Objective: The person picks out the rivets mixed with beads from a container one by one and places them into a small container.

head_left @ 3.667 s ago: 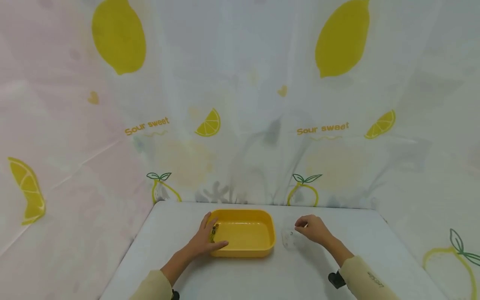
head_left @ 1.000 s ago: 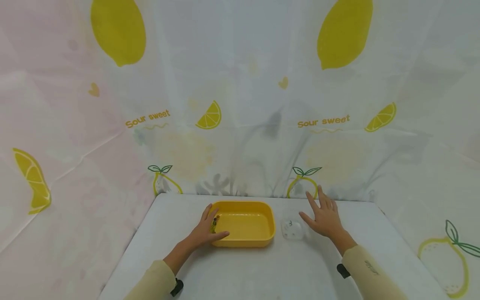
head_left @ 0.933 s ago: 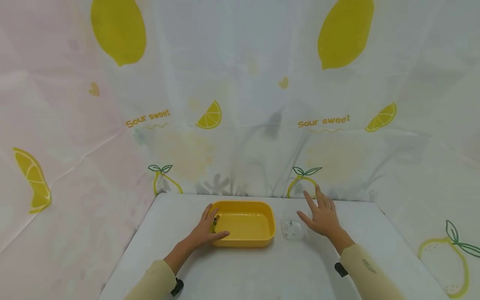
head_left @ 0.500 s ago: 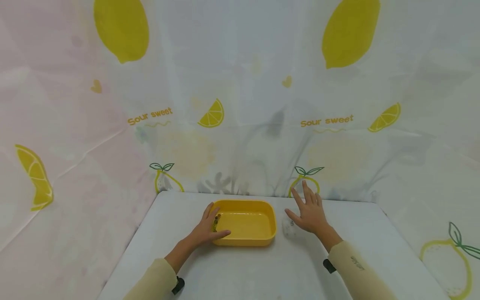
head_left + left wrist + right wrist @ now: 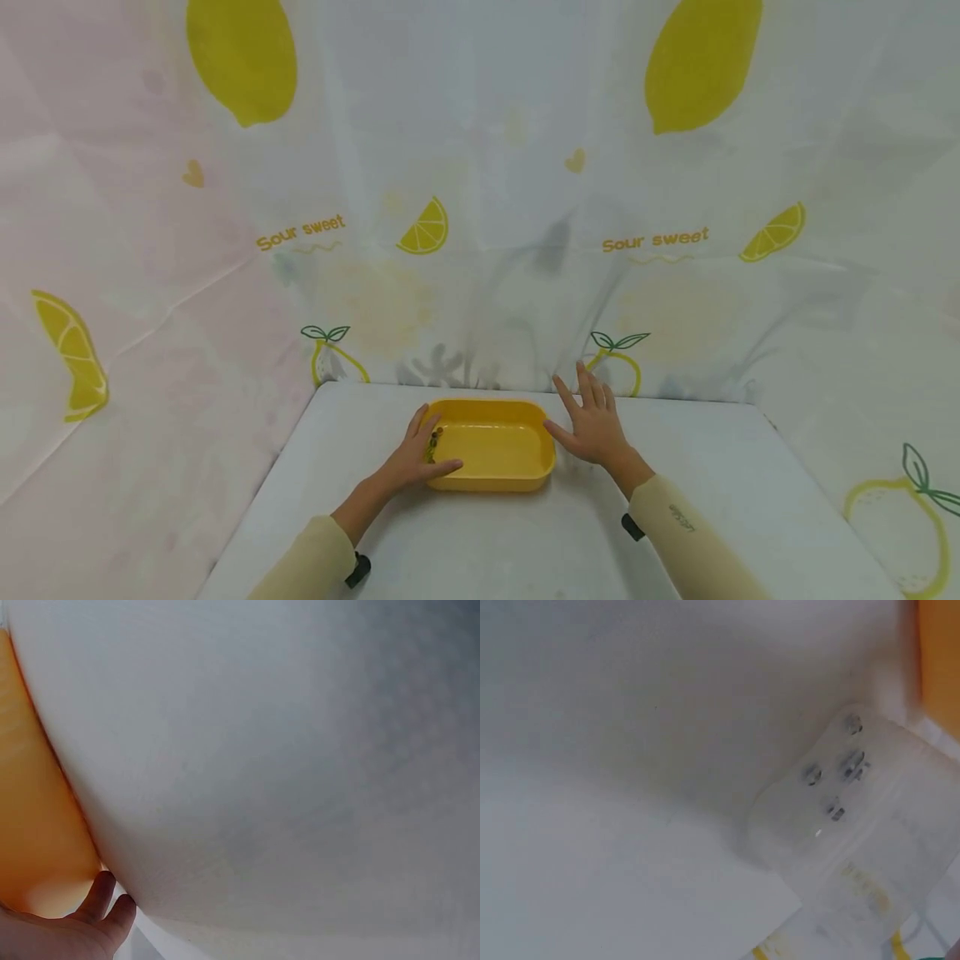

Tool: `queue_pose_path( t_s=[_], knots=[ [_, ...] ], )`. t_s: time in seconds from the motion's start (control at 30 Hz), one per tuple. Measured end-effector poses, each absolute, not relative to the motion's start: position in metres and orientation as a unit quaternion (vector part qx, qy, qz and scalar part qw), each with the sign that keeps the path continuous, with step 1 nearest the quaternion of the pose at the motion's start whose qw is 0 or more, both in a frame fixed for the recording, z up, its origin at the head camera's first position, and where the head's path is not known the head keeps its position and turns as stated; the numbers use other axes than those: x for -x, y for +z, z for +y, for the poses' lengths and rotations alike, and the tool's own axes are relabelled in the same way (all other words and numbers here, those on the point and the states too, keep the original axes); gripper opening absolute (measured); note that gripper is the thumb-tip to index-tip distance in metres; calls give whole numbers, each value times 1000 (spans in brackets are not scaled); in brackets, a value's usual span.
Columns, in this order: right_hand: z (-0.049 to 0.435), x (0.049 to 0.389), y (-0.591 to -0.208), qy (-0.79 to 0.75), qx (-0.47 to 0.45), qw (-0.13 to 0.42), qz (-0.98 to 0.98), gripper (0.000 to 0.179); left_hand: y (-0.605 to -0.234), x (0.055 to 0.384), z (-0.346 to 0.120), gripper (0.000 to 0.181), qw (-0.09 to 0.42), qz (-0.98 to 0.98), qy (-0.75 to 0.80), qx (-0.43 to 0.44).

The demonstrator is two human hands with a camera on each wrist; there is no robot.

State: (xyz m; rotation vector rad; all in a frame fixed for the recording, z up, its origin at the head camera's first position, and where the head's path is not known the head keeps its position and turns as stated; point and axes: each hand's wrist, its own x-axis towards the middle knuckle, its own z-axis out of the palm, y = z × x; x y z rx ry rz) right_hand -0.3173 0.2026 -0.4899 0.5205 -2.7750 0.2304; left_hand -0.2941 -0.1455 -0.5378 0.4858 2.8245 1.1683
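Note:
My left hand (image 5: 408,458) rests at the left end of a yellow rectangular tray (image 5: 491,483), fingers spread along the side and thumb over the front rim. Between thumb and fingers, several small dark and greenish bits (image 5: 432,444) lie inside the tray, too small to identify. My right hand (image 5: 596,429) hovers with fingers spread just beyond the tray's right end, its thumb near the rim. Beneath it, mostly hidden in the head view, a clear plastic container (image 5: 900,817) shows in the right wrist view. Several small dark-and-clear pieces (image 5: 853,766) appear at one end of it.
Both things stand on a white tabletop (image 5: 480,550). A lemon-printed sheet (image 5: 495,275) hangs behind the table's back edge and along both sides.
My right hand has moved left, from beyond the clear container to above it, by the tray. Earlier its fingertips were pinched together; now they are spread. My left hand has stayed on the tray.

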Motion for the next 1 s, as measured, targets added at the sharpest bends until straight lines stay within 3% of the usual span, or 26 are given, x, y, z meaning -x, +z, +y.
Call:
queue_pose_path(
  t_s=[0.3,0.67,1.0],
  knots=[
    [179,316,-494,83,-204,157,-963,82,-542,294,-148,103,21,913,377,-154],
    [158,322,-516,108,-300,236,-918,78,-545,295,-148,104,18,915,375,-150],
    [128,323,-518,101,-309,212,-922,75,-541,295,-146,107,18,914,377,-147]
  ],
)
